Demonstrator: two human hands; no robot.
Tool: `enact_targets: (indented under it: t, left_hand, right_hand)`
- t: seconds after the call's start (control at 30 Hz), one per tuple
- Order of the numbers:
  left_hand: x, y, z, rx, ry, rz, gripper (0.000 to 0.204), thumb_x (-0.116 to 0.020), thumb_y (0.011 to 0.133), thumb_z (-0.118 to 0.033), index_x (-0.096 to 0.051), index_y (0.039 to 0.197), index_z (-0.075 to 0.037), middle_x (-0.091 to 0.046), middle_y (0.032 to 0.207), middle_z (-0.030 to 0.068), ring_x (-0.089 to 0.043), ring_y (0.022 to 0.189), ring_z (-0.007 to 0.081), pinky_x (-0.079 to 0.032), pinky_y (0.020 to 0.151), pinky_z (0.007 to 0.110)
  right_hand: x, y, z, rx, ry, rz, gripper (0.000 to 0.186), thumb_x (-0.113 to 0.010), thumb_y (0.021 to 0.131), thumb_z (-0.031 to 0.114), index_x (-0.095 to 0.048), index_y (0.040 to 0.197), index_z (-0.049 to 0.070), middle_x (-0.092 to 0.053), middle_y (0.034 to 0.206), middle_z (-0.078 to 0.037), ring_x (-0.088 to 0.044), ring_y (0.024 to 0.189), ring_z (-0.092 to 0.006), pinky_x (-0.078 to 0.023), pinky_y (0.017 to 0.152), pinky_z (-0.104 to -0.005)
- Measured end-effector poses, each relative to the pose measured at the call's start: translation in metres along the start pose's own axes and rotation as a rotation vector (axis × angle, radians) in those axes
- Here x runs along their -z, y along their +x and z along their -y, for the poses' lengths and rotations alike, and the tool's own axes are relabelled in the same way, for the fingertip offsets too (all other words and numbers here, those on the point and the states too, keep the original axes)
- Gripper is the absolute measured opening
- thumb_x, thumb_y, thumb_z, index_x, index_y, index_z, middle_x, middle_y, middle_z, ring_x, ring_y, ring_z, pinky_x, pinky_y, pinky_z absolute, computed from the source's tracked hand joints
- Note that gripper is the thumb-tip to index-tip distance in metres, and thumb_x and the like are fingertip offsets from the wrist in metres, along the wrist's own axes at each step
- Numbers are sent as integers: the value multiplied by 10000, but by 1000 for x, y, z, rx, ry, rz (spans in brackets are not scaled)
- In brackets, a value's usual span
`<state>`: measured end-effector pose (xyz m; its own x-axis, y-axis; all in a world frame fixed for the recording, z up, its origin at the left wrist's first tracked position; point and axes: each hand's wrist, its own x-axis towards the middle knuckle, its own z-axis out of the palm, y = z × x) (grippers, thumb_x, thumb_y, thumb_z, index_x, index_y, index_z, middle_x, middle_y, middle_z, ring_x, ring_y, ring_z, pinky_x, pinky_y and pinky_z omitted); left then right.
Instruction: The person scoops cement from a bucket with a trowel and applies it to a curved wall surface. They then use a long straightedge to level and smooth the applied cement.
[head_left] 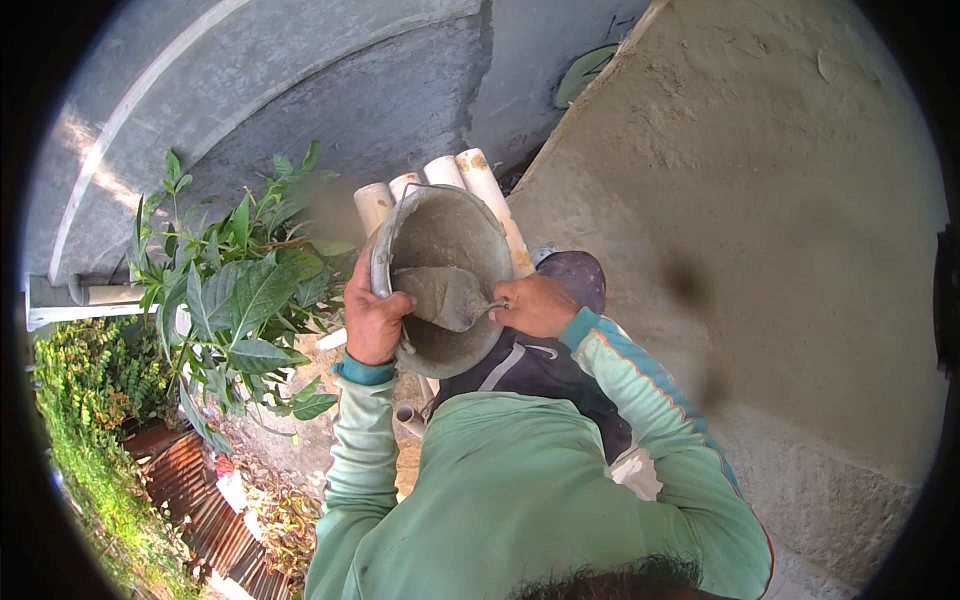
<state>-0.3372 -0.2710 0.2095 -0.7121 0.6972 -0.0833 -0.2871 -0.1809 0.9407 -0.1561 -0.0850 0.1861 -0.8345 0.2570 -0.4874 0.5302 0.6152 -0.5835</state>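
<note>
A grey, cement-stained bucket [447, 214] is tilted in front of my body, its mouth turned up toward me. My left hand [374, 310] grips the bucket's left rim, thumb over the edge. In my right hand [539, 306] is the handle of a trowel [443, 297], fingers wrapped round it near the bucket's right rim. The trowel's broad blade lies across the bucket's mouth, with grey mortar on it. Wet grey mortar coats the bucket's inner wall. A thin wire handle loops at the bucket's upper left rim.
Several white pipes [489, 200] lie behind the bucket. A leafy green plant [240, 300] stands close to my left arm. On the right rises a broad plastered wall [760, 200]; a grey painted wall [370, 95] is at the back. Rusty corrugated sheeting [205, 500] lies low at the left.
</note>
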Motion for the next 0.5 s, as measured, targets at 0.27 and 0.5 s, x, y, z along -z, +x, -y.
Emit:
enact_targets:
  t: [0.27,0.5]
  left_hand:
    - [62,3,13,40,-122,-132,845,-551,641,143,-469,1473,23,-626,1318,101,-625,1130,198,-506,970,287]
    - [81,-10,26,29,-223,-189,855,-548,638,98,-447,1481,5,-621,1343,123,-622,1187,236,-477,1059,332]
  right_hand:
    - [14,5,11,31,-109,-180,335,-701,890,405,-675,931,74,-658,723,-162,-651,729,-377,-466,658,-478]
    - [94,-52,31,193,-29,125,377,-671,923,410,-698,1039,53,-652,750,-185,-655,753,-370,-476,675,-475]
